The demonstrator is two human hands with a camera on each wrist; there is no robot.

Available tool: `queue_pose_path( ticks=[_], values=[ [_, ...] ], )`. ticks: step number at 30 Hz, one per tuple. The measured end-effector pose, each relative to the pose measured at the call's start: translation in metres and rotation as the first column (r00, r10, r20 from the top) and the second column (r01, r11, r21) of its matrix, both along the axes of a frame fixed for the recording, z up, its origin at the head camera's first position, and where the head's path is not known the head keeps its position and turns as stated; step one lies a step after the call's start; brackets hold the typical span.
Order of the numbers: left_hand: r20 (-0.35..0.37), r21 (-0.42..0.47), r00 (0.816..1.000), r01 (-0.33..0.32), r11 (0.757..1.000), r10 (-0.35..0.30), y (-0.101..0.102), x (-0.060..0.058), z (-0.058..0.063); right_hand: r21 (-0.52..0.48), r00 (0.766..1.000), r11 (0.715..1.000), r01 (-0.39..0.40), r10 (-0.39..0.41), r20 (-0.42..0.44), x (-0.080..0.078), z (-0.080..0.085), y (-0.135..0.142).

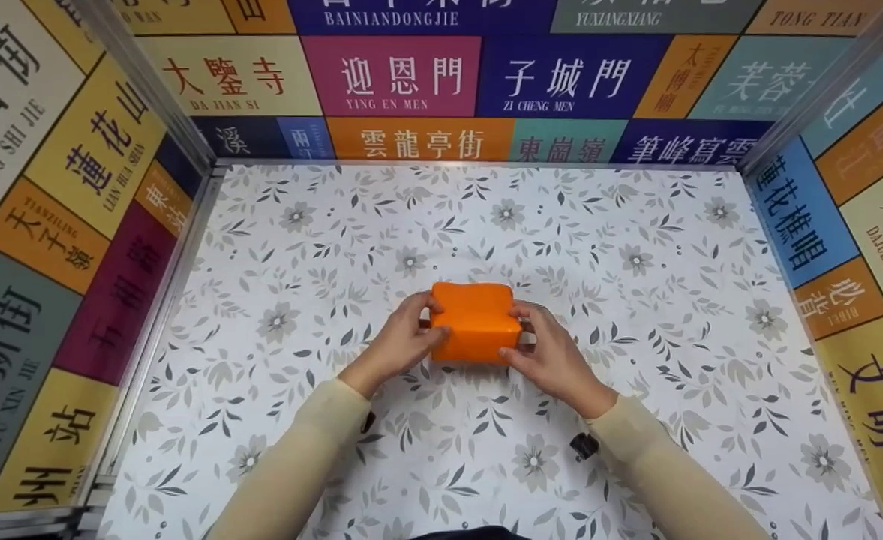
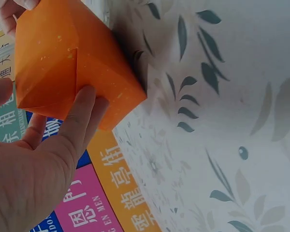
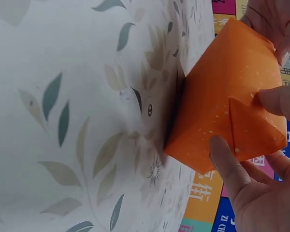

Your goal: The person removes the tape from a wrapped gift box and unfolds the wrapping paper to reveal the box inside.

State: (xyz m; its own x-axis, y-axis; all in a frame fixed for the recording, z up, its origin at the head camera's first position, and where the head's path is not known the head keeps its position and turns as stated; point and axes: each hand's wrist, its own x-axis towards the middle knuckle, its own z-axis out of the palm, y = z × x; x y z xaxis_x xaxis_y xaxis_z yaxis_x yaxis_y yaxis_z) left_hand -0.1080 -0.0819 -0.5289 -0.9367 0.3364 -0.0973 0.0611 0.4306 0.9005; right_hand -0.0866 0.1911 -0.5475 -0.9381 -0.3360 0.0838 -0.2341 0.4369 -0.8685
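A box-shaped package (image 1: 474, 319) wrapped in orange paper rests on the floral table surface. Light flecks dot the paper, and a folded triangular flap (image 3: 253, 128) shows on its end in the right wrist view. My left hand (image 1: 403, 341) holds the left end; in the left wrist view its fingers (image 2: 79, 108) lie on the end's folded paper. At the opposite end, my right hand (image 1: 550, 356) holds the package with its thumb (image 3: 276, 102) and a finger (image 3: 224, 152) touching the end face. The underside is hidden.
Floral-patterned sheeting (image 1: 441, 442) covers the table. Upright panels with coloured lettered blocks, including a back panel (image 1: 403, 75), enclose the far side and both sides. Metal rails (image 1: 479, 163) run along their base. A small black device (image 1: 584, 446) sits by the right wrist.
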Motion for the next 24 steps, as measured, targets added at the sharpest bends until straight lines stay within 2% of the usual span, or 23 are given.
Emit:
queue_pose_path(
  ticks=[6,11,17,22,24],
  values=[
    [0.083,-0.037,0.996,-0.024,0.999,0.027,0.000,0.006,-0.006,0.067,0.997,0.997,-0.024,0.028,-0.068,0.011,-0.007,0.003],
    [0.113,-0.063,0.994,0.001,0.998,0.006,0.001,0.010,-0.012,0.105,0.996,0.993,-0.053,0.061,-0.067,0.017,-0.013,0.005],
    [0.079,-0.143,0.997,0.018,0.990,-0.007,-0.002,0.011,-0.015,0.159,0.991,0.983,-0.092,0.106,-0.081,0.020,-0.016,0.008],
    [0.024,-0.207,0.999,-0.025,0.978,0.031,-0.004,0.006,-0.011,0.198,0.991,0.979,-0.055,0.078,-0.112,0.018,-0.011,0.013],
    [-0.028,-0.235,0.999,-0.034,0.971,0.028,-0.005,0.002,-0.007,0.205,0.991,0.978,-0.038,0.064,-0.119,0.017,-0.009,0.015]
  ],
)
